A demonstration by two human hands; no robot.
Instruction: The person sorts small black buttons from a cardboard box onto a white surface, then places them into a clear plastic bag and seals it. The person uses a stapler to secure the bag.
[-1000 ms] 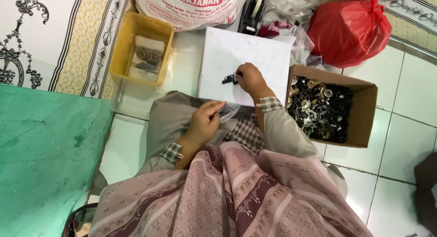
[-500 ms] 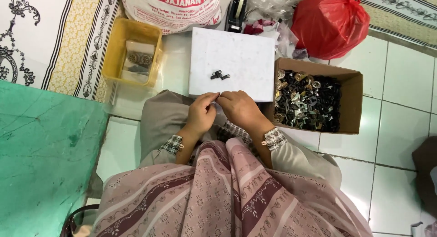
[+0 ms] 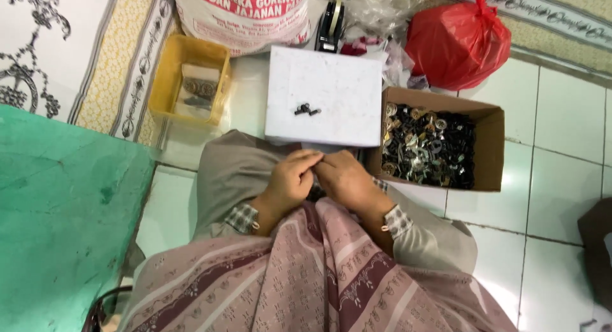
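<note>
both hands, left [image 3: 292,179] and right [image 3: 345,177], meet fingertip to fingertip below the white box [image 3: 325,93]; grip contents hidden, cannot tell.

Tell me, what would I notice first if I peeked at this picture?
Probably the bright red plastic bag at the top right, knotted shut. Below it, an open cardboard box is heaped with small black and metal parts. In the middle, the left hand and right hand meet fingertip to fingertip just below a white box.

white tiled floor [image 3: 561,115], white box [image 3: 325,96] just ahead of the hands, cardboard box [image 3: 488,150] of metal bits off to their right, yellow tray [image 3: 167,83] ahead-left, big printed sack [image 3: 242,16], tape dispenser [image 3: 330,26] and red plastic bag [image 3: 456,38] farther out
</note>
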